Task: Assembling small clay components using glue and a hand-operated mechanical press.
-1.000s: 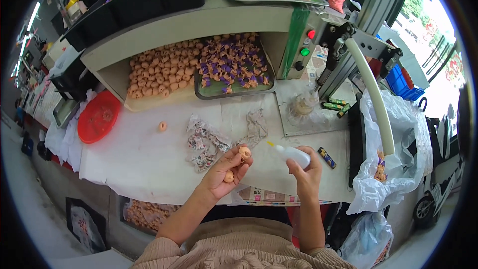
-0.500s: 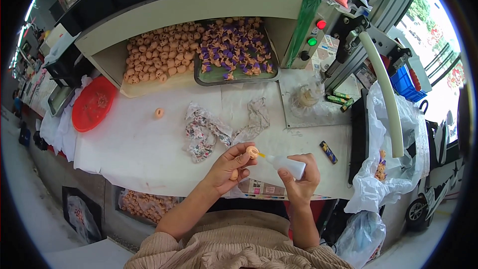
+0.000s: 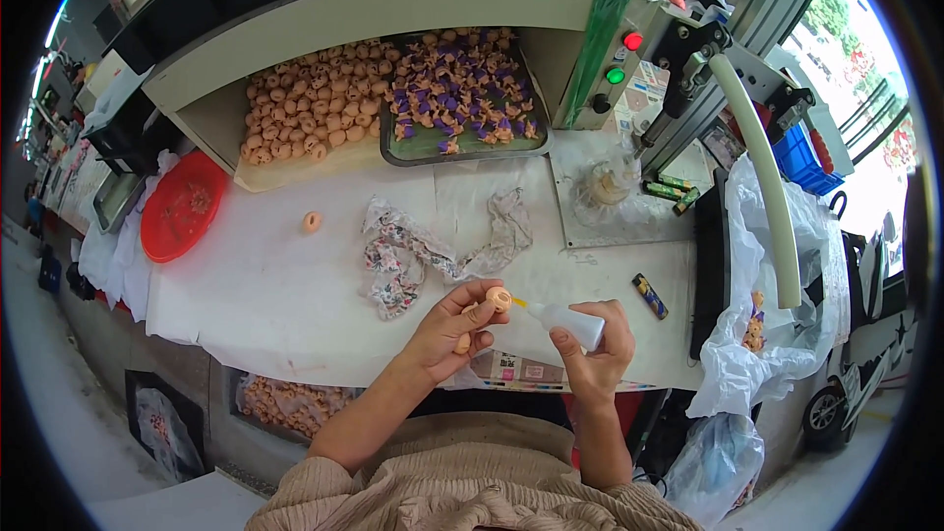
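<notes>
My left hand [image 3: 444, 332] is closed, pinching a small peach-coloured hollow doll head [image 3: 500, 299] between thumb and forefinger, its opening turned up. A second peach piece [image 3: 462, 343] sits tucked against the lower fingers of the same hand. In my right hand [image 3: 602, 352] a white squeeze bottle [image 3: 574, 325] lies tilted, its thin yellow nozzle [image 3: 520, 303] pointing left at the head's edge. Whether the nozzle tip touches the head I cannot tell. Beyond the hands a crumpled floral cloth [image 3: 395, 270] rests on the white-covered table [image 3: 265, 305].
One loose doll head [image 3: 312, 222] lies left of the cloth. Behind are a heap of heads [image 3: 315, 103] and a tray [image 3: 462, 159] of purple-and-peach figures. A red plate [image 3: 177, 211] is at left; a lighter [image 3: 649, 296] and a press with a metal base [image 3: 629, 226] are at right.
</notes>
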The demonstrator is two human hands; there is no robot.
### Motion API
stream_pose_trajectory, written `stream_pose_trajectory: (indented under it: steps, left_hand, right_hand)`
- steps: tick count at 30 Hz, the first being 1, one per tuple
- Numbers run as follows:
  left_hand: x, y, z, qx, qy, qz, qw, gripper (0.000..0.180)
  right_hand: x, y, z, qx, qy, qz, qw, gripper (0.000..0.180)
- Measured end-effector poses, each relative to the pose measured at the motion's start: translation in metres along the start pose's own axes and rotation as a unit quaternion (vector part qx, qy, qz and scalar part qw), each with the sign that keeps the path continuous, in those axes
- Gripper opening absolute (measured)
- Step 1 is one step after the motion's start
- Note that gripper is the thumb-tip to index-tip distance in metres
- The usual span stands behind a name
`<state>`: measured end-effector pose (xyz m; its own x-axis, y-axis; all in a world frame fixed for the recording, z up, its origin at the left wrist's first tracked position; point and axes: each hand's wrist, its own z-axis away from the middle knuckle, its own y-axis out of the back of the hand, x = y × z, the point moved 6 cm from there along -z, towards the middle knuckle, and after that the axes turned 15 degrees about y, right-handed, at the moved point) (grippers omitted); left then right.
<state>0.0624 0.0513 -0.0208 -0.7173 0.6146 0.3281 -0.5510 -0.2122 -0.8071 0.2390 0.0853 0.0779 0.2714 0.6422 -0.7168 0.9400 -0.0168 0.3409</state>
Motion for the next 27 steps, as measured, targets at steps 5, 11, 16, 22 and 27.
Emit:
stream_pose_trajectory:
  steps: [5, 11, 16, 22, 27]
  left_hand:
    - [-0.002, -0.001, -0.002, -0.004, -0.005, -0.004, 1.0, 0.033]
    - [-0.004, -0.004, -0.005, -0.012, -0.009, -0.014, 1.0, 0.032]
    - [-0.004, -0.004, -0.006, -0.014, -0.014, -0.018, 1.0, 0.034]
    - [-0.003, -0.003, -0.008, -0.02, -0.017, -0.019, 0.999, 0.033]
    - [-0.001, -0.003, -0.008, -0.024, -0.01, -0.017, 1.0, 0.034]
  right_hand:
    - [-0.003, 0.008, 0.0, 0.004, 0.014, 0.018, 1.0, 0.031]
    - [-0.002, 0.014, 0.001, 0.006, 0.033, 0.027, 0.999, 0.032]
    - [-0.001, 0.011, 0.001, 0.01, 0.02, 0.003, 1.0, 0.033]
    - [0.002, 0.008, 0.001, 0.0, 0.02, -0.004, 1.0, 0.033]
    - [0.002, 0.009, -0.001, 0.001, 0.014, -0.002, 1.0, 0.033]
